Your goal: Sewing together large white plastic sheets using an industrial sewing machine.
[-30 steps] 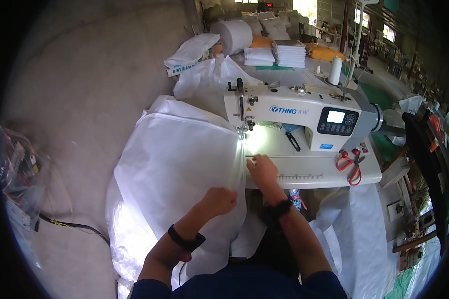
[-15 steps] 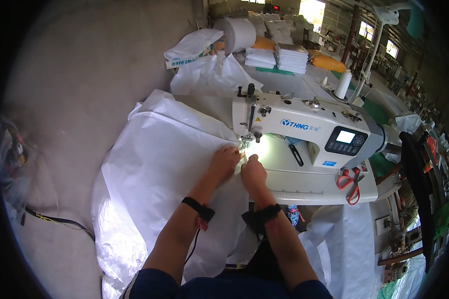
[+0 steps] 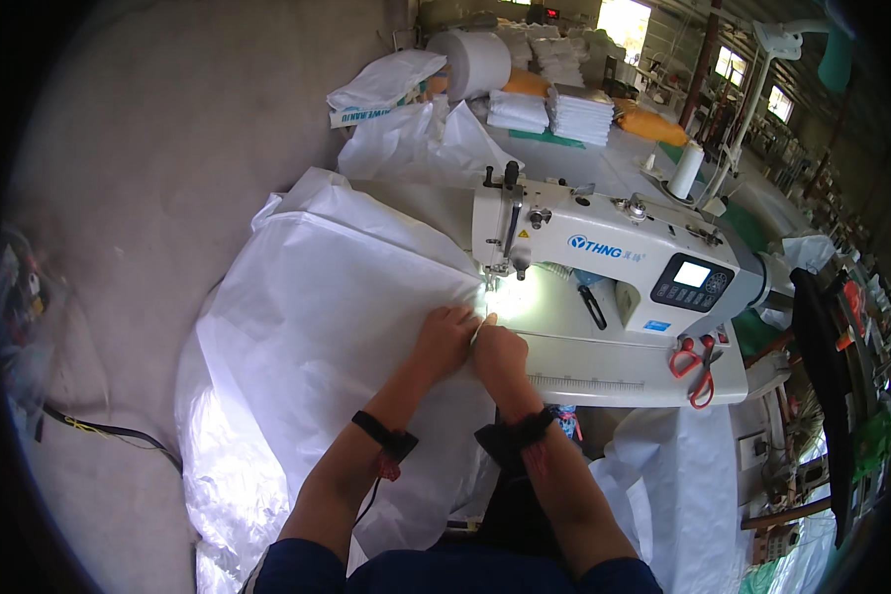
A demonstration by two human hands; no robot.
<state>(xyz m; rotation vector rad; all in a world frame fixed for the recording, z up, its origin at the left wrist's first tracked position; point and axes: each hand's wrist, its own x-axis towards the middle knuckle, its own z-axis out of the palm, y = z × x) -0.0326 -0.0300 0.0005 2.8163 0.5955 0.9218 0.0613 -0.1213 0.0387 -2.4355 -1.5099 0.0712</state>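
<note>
Head view shows us both hands together just below the needle area (image 3: 490,282) of the white sewing machine (image 3: 589,236). A second ago, the left hand (image 3: 445,339) was lower down over the white sheet (image 3: 317,297), well apart from the right; now it has come up and lies on the sheet, next to the right hand (image 3: 502,353). We see the left fingers bent over the material and the right hand curled at its edge, but we cannot tell whether either one pinches it. The sheet reaches the lit needle area with its corner and spreads down to the left. We judge that its edge is now being steadied from both sides, while the red-handled scissors (image 3: 705,370) lie untouched.
</note>
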